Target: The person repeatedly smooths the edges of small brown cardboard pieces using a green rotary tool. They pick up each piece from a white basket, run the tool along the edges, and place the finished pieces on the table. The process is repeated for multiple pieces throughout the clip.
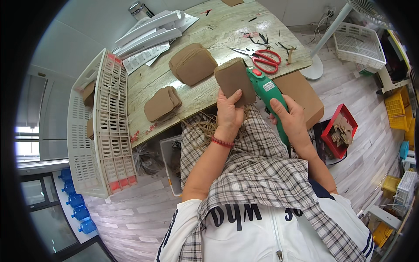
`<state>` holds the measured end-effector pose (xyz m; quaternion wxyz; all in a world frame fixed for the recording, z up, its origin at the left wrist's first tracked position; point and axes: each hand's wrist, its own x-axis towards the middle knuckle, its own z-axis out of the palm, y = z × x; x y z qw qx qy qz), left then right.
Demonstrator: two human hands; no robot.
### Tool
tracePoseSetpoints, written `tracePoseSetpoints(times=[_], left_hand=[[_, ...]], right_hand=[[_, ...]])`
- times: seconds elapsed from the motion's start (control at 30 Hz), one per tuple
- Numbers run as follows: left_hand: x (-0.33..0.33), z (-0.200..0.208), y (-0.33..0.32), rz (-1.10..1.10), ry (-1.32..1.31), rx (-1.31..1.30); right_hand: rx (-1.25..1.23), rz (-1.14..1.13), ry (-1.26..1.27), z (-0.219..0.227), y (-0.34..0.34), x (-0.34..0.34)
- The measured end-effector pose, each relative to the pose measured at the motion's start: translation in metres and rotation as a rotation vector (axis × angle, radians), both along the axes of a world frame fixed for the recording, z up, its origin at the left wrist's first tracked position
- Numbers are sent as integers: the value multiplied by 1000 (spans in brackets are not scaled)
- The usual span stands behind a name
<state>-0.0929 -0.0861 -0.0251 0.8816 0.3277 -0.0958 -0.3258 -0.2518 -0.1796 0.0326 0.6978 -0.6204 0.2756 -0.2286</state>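
Note:
My left hand (230, 114) grips a brown rounded-rectangle piece (235, 83), thumb on its face and fingers behind, over the table's near edge. In my right hand (291, 123) is a green handheld power tool (266, 87) with a red button. Its head meets the right edge of the brown piece; the very tip is hard to make out. Just beyond lie open scissors (265, 61) with red handles. A thick stack of similar brown pieces (193, 64) rests left of my hands, and a smaller fanned stack (161, 104) sits nearer me.
White plastic crates (109, 91) stand along the table's left side, near papers (152, 37) and a metal flask (139, 10). Dark scraps (263, 39) litter the tabletop (218, 32). To my right are a cardboard box (301, 94) and a red tray (355, 126) of small brown pieces. Fibrous trimmings (205, 127) lie on my checked apron.

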Motion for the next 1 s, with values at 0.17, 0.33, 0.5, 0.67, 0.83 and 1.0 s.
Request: tracePoseSetpoints(times=[0.17, 0.33, 0.5, 0.67, 0.83, 1.0], left_hand=[[4, 1, 9, -46, -96, 91], [32, 12, 38, -121, -283, 304], [55, 27, 60, -295, -416, 462], [63, 25, 72, -468, -475, 569], [48, 24, 76, -526, -435, 655], [46, 31, 83, -612, -430, 714]], right_hand=[[44, 41, -65, -6, -9, -6], [-8, 160, 61, 3, -20, -26], [-84, 234, 103, -8, -24, -40], [-89, 281, 158, -12, -19, -44], [-113, 272, 135, -16, -11, -36], [-69, 301, 145, -12, -10, -29]])
